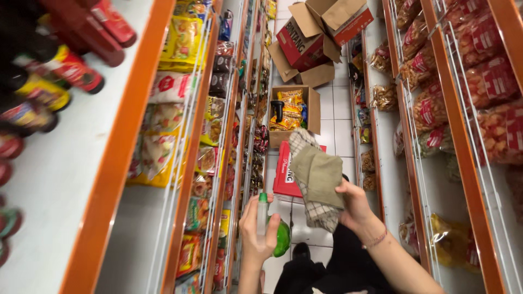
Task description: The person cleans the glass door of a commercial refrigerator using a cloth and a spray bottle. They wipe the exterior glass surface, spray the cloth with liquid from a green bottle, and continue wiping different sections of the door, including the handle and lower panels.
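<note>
My left hand grips a green spray bottle by its pale neck, low in the aisle beside the left shelves. Just to its right, my right hand holds up two cloths together: an olive one in front and a checked one hanging behind it. Both hands hover above the tiled floor, close to each other but apart.
Orange-edged shelves with snack packets and bottles line the left; wire-fronted shelves with bagged snacks line the right. On the floor ahead stand an open carton of packets, a red flat box and several empty cartons.
</note>
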